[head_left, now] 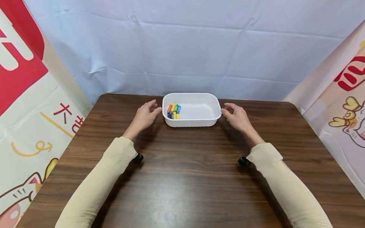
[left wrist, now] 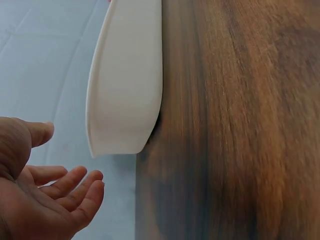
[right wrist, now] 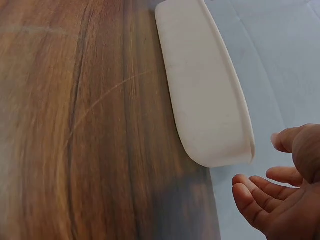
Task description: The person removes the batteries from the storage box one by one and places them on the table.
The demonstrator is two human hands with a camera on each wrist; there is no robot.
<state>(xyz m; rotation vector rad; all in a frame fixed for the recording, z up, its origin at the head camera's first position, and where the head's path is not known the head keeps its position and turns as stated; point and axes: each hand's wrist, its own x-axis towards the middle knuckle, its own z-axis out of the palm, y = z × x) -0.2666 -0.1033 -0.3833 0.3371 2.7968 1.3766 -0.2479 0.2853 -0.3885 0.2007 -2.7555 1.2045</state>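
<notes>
Centrally, white tub [head_left: 196, 109]: stands on the wood-grain table [head_left: 182, 171] near its far edge, between your two hands; open side up, long side facing you
Cylinders [head_left: 174, 108]: short, coloured, battery-like; packed in two rows inside the tub at its left end; orange, yellow, green and blue in the farther row, dark and yellow ones in the nearer
Left hand [head_left: 144, 117]: just beside the tub's left end; fingers loosely bent, side by side, thumb standing off from them; head view puts your thumb tip about at the rim, left wrist view shows a gap between hand and tub
Right hand [head_left: 239, 117]: just beside the tub's right end, much a mirror of your left; fingers relaxed, slightly curved and near one another, thumb held apart; gap to the tub shows in your right wrist view
Cream sleeves [head_left: 94, 180]: nearer you than the tub, one to each side, a black device [head_left: 138, 158] under the left cuff, another under the right
Pale cloth [head_left: 185, 47]: hangs behind the tub
Printed panels [head_left: 28, 136]: well out to the tub's left and right, red shapes and cartoon figures on them
</notes>
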